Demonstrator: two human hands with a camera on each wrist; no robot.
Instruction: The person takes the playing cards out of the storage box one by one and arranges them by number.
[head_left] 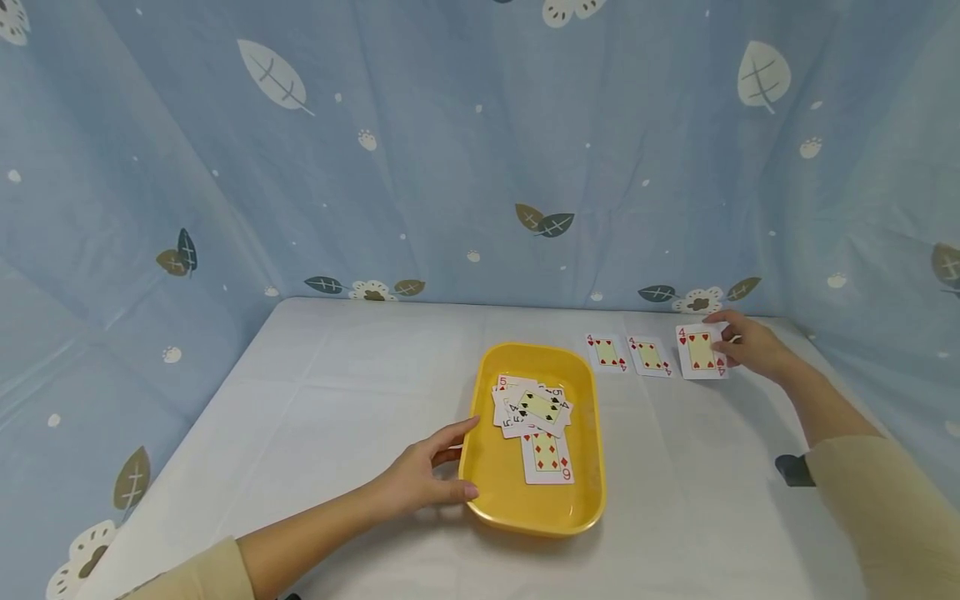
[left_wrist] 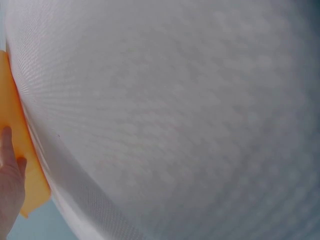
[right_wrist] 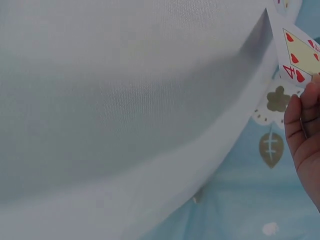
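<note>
Right hand: we find the right hand [head_left: 750,343] pinching the four of hearts [head_left: 702,351] by its far edge, the card at the right end of a row on the white table [head_left: 360,392].
Left hand: the left hand [head_left: 423,475] rests against the left rim of the yellow tray [head_left: 480,500], fingers relaxed and straight along the wall, gripping nothing.
Step in hand: we judge this to be laying the card down beside its neighbours — it is best lowered flat, edges square with the row, with a small gap kept and the fingers lifted off cleanly.
Tray: it should be held steady under the left hand so the heap inside does not slide.
Count, row: three cards face up — a four [head_left: 606,352], a second four [head_left: 649,357], and the held one.
Count, tray: one tray; the heap of cards [head_left: 534,410] overlaps, so we cannot give an exact number; a six of diamonds [head_left: 547,457] lies nearest us.
</note>
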